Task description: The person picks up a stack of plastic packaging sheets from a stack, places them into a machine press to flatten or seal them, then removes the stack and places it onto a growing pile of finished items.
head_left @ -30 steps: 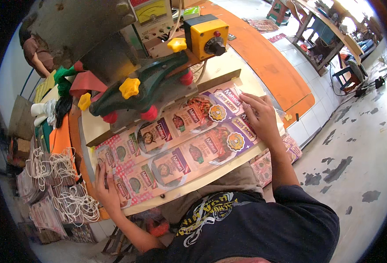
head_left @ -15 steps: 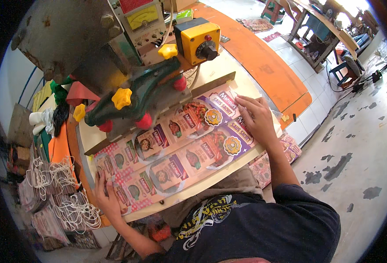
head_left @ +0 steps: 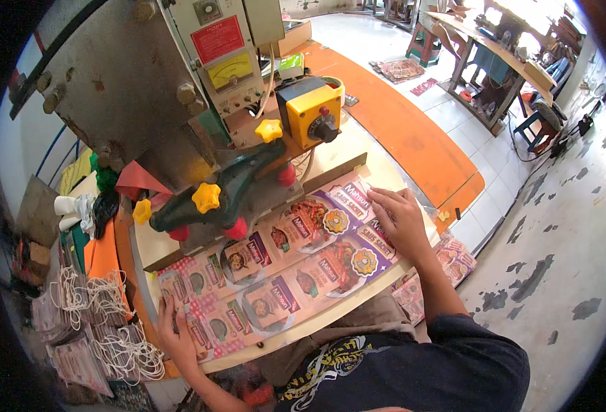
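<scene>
A long printed plastic sheet (head_left: 286,288) in pink and purple, with food pictures in two rows, lies flat on the cream work surface (head_left: 275,338). Its far edge runs beside a straight metal bar (head_left: 334,173) at the base of a press machine (head_left: 128,82). At the sheet's left end rests my left hand (head_left: 177,336), fingers stretched along the edge. My right hand (head_left: 400,218) lies over the right end, fingers extended and lightly bent on the printed corner. Both hands touch the sheet without a visible grasp. My right palm and fingertip undersides are hidden.
Yellow star knobs (head_left: 206,198) and red knobs on a dark green frame overhang the sheet's far side. A yellow control box (head_left: 310,117) stands behind. Bundles with white strings (head_left: 121,336) lie at the left; stacked printed sheets (head_left: 457,261) sit at the right, below the orange table (head_left: 413,117).
The whole scene sits lower in the picture, as my head view has tilted up. Both hands keep their places on the sheet, and the sheet stays beside the metal bar.
</scene>
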Available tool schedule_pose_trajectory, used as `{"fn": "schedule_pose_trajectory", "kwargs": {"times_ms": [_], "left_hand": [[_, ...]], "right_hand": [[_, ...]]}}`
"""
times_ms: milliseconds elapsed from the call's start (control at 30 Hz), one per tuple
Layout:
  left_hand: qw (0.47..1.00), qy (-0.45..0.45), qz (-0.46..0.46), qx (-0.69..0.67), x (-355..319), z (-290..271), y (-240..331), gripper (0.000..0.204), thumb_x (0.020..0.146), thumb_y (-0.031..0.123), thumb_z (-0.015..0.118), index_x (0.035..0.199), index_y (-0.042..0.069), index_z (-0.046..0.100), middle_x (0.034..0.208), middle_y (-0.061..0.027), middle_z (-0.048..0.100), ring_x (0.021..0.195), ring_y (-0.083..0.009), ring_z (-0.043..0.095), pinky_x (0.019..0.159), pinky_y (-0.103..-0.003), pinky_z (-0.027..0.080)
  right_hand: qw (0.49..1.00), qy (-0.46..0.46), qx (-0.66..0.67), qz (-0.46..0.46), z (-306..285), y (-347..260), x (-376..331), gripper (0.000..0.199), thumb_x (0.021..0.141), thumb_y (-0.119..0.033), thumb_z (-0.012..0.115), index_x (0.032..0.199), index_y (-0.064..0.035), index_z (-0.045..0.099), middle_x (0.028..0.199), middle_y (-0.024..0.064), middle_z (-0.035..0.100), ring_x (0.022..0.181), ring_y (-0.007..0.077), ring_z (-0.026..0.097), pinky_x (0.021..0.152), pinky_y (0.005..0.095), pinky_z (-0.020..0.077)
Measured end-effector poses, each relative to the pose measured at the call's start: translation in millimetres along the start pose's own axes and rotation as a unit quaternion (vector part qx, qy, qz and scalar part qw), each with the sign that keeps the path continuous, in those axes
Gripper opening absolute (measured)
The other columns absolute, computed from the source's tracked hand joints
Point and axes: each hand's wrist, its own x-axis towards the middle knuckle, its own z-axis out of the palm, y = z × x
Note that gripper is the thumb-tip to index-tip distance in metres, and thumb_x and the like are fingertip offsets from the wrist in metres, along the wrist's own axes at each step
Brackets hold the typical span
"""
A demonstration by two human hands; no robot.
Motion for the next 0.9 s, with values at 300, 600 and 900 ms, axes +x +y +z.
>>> {"fn": "schedule_pose_trajectory", "kwargs": {"times_ms": [300, 600, 900], "left_hand": [[0.999, 0.018, 0.009, -0.028, -0.4, 6.2, -6.7, 0.04, 0.104, 0.028, 0.058, 0.138, 0.008, 0.067, 0.147, -0.0178, 0.06, 0.135, -0.0365, 0.055, 0.111, -0.046, 0.04], [0.994, -0.022, -0.099, -0.046, -7.0, -29.6, 36.5, 0.041, 0.104, 0.022, 0.059, 0.142, 0.01, 0.063, 0.145, -0.0191, 0.06, 0.136, -0.0379, 0.054, 0.111, -0.047, 0.042], [0.935, -0.053, 0.091, -0.34, -53.5, -36.1, 98.2, 0.05, 0.098, 0.04, 0.072, 0.129, 0.0, 0.069, 0.113, -0.0235, 0.073, 0.103, -0.042, 0.072, 0.095, -0.051, 0.054]], "right_hand": [[1.0, -0.003, 0.0, 0.006, -0.1, 1.3, -1.7, 0.028, 0.096, -0.018, 0.065, 0.121, -0.0084, 0.075, 0.126, 0.0078, 0.073, 0.096, 0.0295, 0.061, 0.09, 0.0389, 0.0523], [1.0, 0.005, 0.001, -0.003, 0.7, -2.3, -0.9, 0.028, 0.096, -0.018, 0.065, 0.121, -0.0093, 0.075, 0.125, 0.0073, 0.074, 0.095, 0.0295, 0.061, 0.09, 0.0391, 0.0527], [1.0, 0.004, -0.006, 0.006, -2.0, -1.1, -2.8, 0.028, 0.097, -0.018, 0.064, 0.121, -0.0086, 0.075, 0.124, 0.008, 0.074, 0.096, 0.0302, 0.061, 0.091, 0.0388, 0.052]]}}
